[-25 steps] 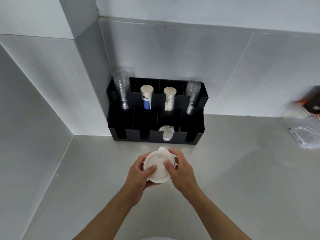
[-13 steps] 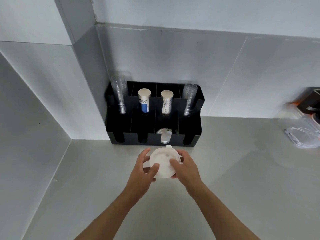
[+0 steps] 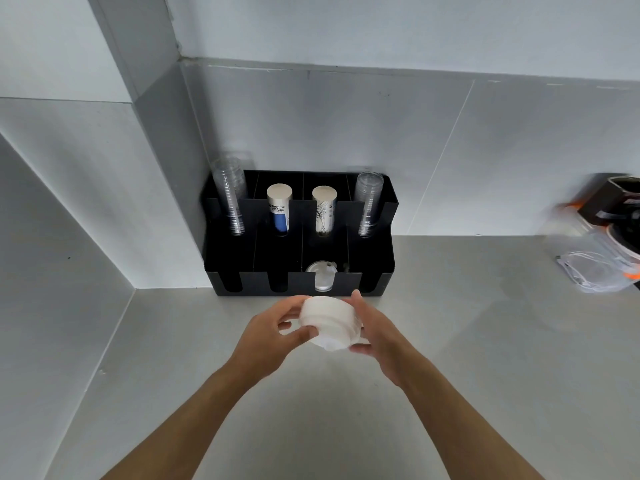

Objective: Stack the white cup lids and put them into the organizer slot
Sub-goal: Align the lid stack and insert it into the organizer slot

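A stack of white cup lids hangs above the grey counter, tilted so its side faces me. My left hand grips its left side and my right hand its right side. Just behind them stands the black organizer against the wall. Its third front slot from the left holds a few white lids. The other front slots look dark and empty.
The organizer's back row holds two stacks of clear cups and two stacks of paper cups. A clear plastic bag and a dark device sit at the right by the wall. Walls close the corner at left.
Both hands have carried the lid stack forward toward the organizer and tipped it from flat-side-up onto its edge.
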